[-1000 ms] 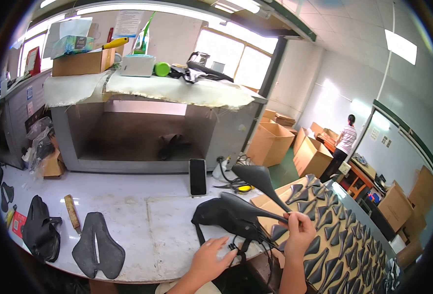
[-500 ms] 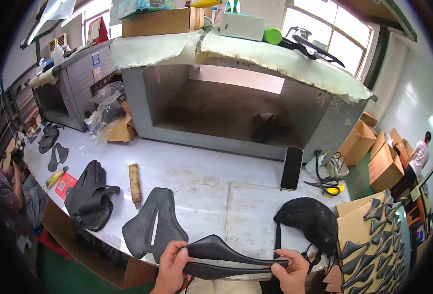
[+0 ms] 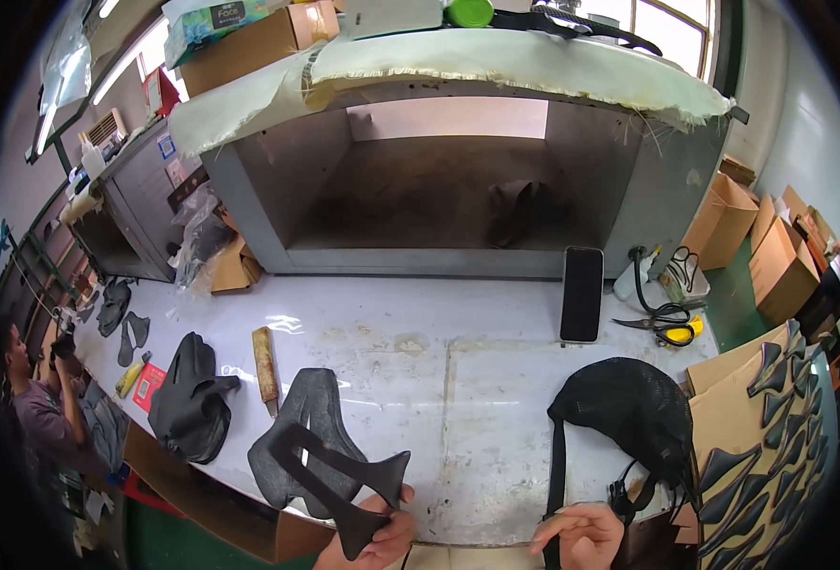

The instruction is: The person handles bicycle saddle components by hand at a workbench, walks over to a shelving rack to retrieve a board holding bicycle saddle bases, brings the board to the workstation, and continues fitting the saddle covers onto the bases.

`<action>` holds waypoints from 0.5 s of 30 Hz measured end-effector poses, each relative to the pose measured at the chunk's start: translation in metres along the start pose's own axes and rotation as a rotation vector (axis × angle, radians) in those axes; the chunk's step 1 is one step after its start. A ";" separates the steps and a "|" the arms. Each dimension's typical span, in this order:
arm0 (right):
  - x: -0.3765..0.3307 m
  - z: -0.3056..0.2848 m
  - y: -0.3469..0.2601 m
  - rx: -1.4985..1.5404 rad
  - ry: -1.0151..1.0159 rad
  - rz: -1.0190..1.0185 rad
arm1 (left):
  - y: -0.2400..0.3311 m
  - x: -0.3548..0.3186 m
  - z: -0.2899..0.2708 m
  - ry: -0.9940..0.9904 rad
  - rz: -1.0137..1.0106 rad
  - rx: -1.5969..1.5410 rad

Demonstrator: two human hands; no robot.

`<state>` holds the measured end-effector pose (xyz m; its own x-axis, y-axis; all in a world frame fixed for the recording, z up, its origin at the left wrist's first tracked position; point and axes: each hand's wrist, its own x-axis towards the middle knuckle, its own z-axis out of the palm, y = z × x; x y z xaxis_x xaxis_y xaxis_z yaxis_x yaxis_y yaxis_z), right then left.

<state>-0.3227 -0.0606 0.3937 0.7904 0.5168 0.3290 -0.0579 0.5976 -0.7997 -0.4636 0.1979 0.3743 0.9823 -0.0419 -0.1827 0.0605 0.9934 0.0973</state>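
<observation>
Left hand (image 3: 382,537) pinches black saddle shell (image 3: 344,480) over table's (image 3: 458,380) near edge, above a stacked shell (image 3: 296,432); right hand (image 3: 581,534) loosely curled, empty; bag (image 3: 629,408) right, table middle open

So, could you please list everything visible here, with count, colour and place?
cut-out piece: one, black, in left hand
saddle-shaped pad: one, dark grey, table front
fabric bundle: one, black, table left
wooden-handled tool: one, tan, beside pad
phone: one, black, table back
scissors: one, yellow-handled, table right
mesh bag: one, black, front right
table: one, white
hands: left gripping cut-out piece; right empty, open
</observation>
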 end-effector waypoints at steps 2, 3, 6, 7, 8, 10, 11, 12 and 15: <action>-0.001 -0.005 -0.006 -0.099 0.038 0.012 | 0.002 -0.002 -0.007 0.055 0.044 0.125; -0.003 -0.009 -0.007 -0.139 0.043 0.026 | 0.001 -0.001 -0.002 0.138 0.044 0.180; -0.004 -0.011 -0.011 -0.217 0.086 0.052 | -0.001 0.004 0.016 0.345 0.075 0.342; 0.000 -0.008 -0.014 -0.222 0.165 -0.061 | -0.002 0.009 0.020 0.483 0.413 0.984; 0.002 -0.007 -0.016 -0.229 0.243 -0.174 | -0.002 0.014 0.025 0.588 0.760 1.625; -0.002 -0.017 -0.014 -0.505 0.509 -0.274 | -0.008 0.014 0.062 0.646 0.676 1.885; -0.002 -0.020 -0.014 -0.587 0.474 -0.317 | -0.012 0.014 0.068 0.712 0.567 2.067; 0.009 -0.017 -0.019 -0.670 0.437 -0.358 | -0.016 0.016 0.068 0.774 0.447 2.243; 0.018 -0.007 -0.016 -0.864 0.119 0.069 | -0.024 0.013 0.073 0.852 0.387 2.297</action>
<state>-0.3033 -0.0656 0.4085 0.8634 0.4381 0.2501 0.3369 -0.1316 -0.9323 -0.4394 0.1660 0.4407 0.7808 0.6243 -0.0247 0.5478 -0.6649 0.5078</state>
